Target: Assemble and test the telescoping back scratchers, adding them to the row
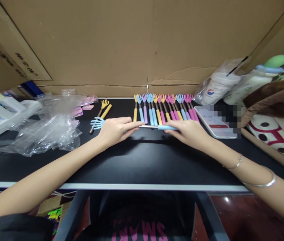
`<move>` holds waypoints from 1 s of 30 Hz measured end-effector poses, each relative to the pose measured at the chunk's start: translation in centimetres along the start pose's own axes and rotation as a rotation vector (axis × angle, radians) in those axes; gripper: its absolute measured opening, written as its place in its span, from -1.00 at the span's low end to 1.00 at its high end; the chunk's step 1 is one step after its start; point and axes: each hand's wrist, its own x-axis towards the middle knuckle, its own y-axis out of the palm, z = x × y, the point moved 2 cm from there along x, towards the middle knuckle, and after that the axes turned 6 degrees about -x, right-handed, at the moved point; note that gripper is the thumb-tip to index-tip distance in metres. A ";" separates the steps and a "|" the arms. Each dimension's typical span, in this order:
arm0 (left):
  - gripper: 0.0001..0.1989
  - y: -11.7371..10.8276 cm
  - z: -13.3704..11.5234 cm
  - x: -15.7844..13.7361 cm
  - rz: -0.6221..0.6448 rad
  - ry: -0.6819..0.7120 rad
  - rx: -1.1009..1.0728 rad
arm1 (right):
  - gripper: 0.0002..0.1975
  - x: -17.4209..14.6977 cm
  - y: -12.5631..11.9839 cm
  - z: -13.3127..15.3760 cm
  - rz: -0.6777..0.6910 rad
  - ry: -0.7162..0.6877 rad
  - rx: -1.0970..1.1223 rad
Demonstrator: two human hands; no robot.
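Note:
A light-blue back scratcher (167, 127) is held level between my two hands, just above the black table. My left hand (114, 130) is closed on its metal shaft, and its blue claw-shaped head (97, 123) sticks out to the left. My right hand (189, 132) grips the blue handle, thumb and fingers pinched around it. Behind my hands lies a row of several back scratchers (153, 115) with yellow, blue, purple and pink handles, heads pointing away. Left of the row, a yellow back scratcher head (104, 104) and a yellow handle (106, 111) lie beside a dark shaft.
Crumpled clear plastic bags (53, 124) lie on the left, near a white rack (8, 113). At the right are a phone (214, 124), a bagged cup (219, 85) and a fabric bag (282, 124). A cardboard wall (119, 43) closes the back of the table (131, 164).

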 end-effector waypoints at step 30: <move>-0.67 0.2 0.1 -0.1 0.051 -0.161 -0.241 | -0.61 0.1 -0.1 -0.2 -0.025 -0.004 0.242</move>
